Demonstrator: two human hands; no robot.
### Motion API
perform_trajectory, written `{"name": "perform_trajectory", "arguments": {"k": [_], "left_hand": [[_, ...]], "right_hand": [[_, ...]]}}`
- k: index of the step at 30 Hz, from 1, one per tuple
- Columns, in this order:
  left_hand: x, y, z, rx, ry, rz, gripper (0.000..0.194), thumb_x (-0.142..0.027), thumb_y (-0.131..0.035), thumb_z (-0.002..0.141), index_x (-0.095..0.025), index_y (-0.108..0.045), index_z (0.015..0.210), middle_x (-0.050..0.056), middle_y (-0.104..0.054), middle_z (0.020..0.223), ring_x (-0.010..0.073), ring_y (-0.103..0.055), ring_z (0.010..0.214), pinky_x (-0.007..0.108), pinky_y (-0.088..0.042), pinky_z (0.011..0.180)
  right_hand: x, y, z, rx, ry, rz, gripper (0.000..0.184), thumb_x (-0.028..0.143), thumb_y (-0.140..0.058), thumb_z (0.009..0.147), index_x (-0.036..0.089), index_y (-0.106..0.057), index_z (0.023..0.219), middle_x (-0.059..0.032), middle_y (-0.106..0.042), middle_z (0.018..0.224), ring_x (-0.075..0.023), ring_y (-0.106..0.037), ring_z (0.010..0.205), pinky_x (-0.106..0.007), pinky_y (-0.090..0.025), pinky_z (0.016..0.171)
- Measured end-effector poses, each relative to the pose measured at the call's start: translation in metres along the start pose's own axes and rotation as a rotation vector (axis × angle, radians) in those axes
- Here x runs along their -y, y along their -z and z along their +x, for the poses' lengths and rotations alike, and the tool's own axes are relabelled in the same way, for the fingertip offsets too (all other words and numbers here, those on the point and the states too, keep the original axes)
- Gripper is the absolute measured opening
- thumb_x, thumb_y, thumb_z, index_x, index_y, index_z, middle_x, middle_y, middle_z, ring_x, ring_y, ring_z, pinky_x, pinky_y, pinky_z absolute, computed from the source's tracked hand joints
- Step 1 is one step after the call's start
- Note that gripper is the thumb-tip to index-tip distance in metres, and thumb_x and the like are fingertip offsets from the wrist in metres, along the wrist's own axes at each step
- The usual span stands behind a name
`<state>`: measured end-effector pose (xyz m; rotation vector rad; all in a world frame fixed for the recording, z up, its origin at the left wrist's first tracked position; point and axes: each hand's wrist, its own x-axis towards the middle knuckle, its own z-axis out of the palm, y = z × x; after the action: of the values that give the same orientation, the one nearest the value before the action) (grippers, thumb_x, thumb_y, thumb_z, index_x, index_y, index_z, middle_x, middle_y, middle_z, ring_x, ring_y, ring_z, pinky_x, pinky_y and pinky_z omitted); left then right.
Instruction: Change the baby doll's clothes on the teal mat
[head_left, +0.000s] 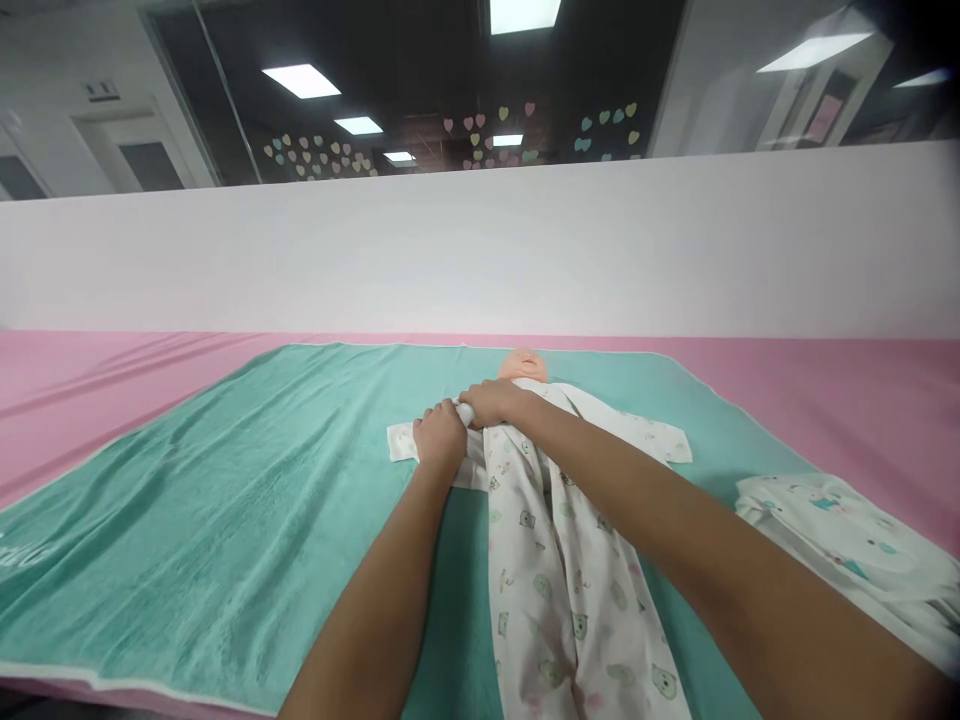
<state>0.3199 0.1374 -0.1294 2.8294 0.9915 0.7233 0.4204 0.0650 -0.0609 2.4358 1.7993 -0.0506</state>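
Observation:
A baby doll [523, 366] lies on its back, its head at the far end of the blanket. Over it is a white baby romper [555, 580] printed with small bears and leaves, the legs stretched toward me. My left hand [441, 435] is closed around the sleeve on the left, whose cuff [401, 441] sticks out beyond it. Just to the right, my right hand [487, 403] is closed on bunched white cloth near the doll's shoulder. A white bulge of cloth shows between the two hands. The other sleeve [664, 438] lies spread out to the right.
A teal blanket [225, 540] lies under the doll on a pink surface [90, 385]. Folded white printed cloth [847, 540] rests at the right. Behind stands a low white wall [450, 255], with dark glass bearing heart stickers above it.

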Motion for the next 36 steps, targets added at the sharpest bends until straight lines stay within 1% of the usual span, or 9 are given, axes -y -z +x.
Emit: {"name": "perform_trajectory", "arguments": {"k": [9,15,19,23,25,28,31,33,36], "left_hand": [[0.006,0.010,-0.006,0.015,0.220,-0.147,0.026,-0.017,-0.027,0.087,-0.017,-0.050,0.098,0.012,-0.064,0.090,0.0271,-0.061,0.085,0.036,-0.040,0.067],[0.022,0.008,-0.008,0.030,0.261,-0.175,0.030,-0.015,-0.033,0.083,-0.018,-0.054,0.104,0.012,-0.065,0.096,0.0275,-0.060,0.092,0.036,-0.040,0.072],[0.026,0.009,-0.010,0.009,0.208,-0.194,0.042,-0.011,-0.036,0.079,-0.021,-0.048,0.118,0.010,-0.061,0.111,0.0235,-0.056,0.103,0.035,-0.039,0.080],[0.024,0.009,-0.011,0.016,0.175,-0.177,0.040,-0.012,-0.037,0.078,-0.019,-0.051,0.115,0.011,-0.064,0.104,0.0275,-0.056,0.099,0.040,-0.038,0.082],[0.022,0.009,-0.012,0.003,0.167,-0.178,0.042,-0.012,-0.038,0.077,-0.018,-0.048,0.118,0.011,-0.062,0.108,0.0280,-0.054,0.102,0.040,-0.038,0.082],[0.014,0.012,-0.014,-0.103,0.092,-0.228,0.055,-0.009,-0.036,0.076,-0.019,-0.033,0.130,0.009,-0.052,0.124,0.0228,-0.049,0.110,0.034,-0.039,0.084],[0.003,0.014,-0.017,-0.217,-0.082,-0.241,0.057,-0.008,-0.035,0.077,-0.018,-0.030,0.132,0.009,-0.049,0.126,0.0218,-0.045,0.113,0.034,-0.036,0.090],[-0.003,0.012,-0.018,-0.193,-0.183,-0.187,0.055,-0.015,-0.039,0.080,-0.018,-0.030,0.134,0.011,-0.050,0.123,0.0252,-0.044,0.113,0.039,-0.034,0.092],[-0.005,0.007,-0.017,-0.053,-0.239,-0.079,0.052,-0.033,-0.041,0.085,-0.019,-0.031,0.135,0.013,-0.051,0.118,0.0293,-0.045,0.107,0.043,-0.036,0.088]], "right_hand": [[-0.017,0.032,-0.035,0.024,-0.028,-0.065,0.029,0.037,-0.058,0.081,0.029,-0.055,0.109,-0.0058,-0.055,0.103,-0.0238,-0.053,0.089,-0.030,-0.041,0.066],[-0.035,0.045,-0.055,0.000,-0.117,-0.109,0.035,0.039,-0.055,0.085,0.030,-0.050,0.118,-0.0075,-0.051,0.107,-0.0245,-0.052,0.089,-0.031,-0.039,0.068],[-0.040,0.042,-0.055,-0.026,-0.120,-0.089,0.035,0.040,-0.055,0.085,0.031,-0.049,0.118,-0.0066,-0.050,0.108,-0.0242,-0.052,0.090,-0.030,-0.038,0.069],[-0.047,0.041,-0.052,-0.050,-0.116,-0.008,0.037,0.037,-0.060,0.082,0.031,-0.051,0.117,-0.0060,-0.051,0.105,-0.0231,-0.053,0.086,-0.030,-0.037,0.070],[-0.051,0.041,-0.052,-0.057,-0.118,0.022,0.037,0.038,-0.060,0.082,0.030,-0.050,0.117,-0.0057,-0.052,0.104,-0.0218,-0.053,0.084,-0.030,-0.037,0.069],[-0.053,0.037,-0.049,-0.064,-0.092,0.020,0.038,0.041,-0.057,0.083,0.030,-0.048,0.118,-0.0051,-0.051,0.106,-0.0215,-0.053,0.086,-0.028,-0.037,0.069],[-0.044,0.025,-0.042,-0.067,-0.053,0.024,0.036,0.040,-0.057,0.083,0.030,-0.049,0.116,-0.0048,-0.052,0.109,-0.0223,-0.052,0.092,-0.027,-0.038,0.069],[-0.037,0.015,-0.036,-0.072,-0.045,0.032,0.036,0.039,-0.058,0.081,0.029,-0.050,0.115,-0.0051,-0.052,0.110,-0.0240,-0.051,0.097,-0.028,-0.039,0.071],[-0.033,0.006,-0.033,-0.080,-0.047,0.080,0.042,0.040,-0.059,0.080,0.028,-0.049,0.119,-0.0059,-0.052,0.114,-0.0266,-0.049,0.104,-0.031,-0.040,0.077]]}}
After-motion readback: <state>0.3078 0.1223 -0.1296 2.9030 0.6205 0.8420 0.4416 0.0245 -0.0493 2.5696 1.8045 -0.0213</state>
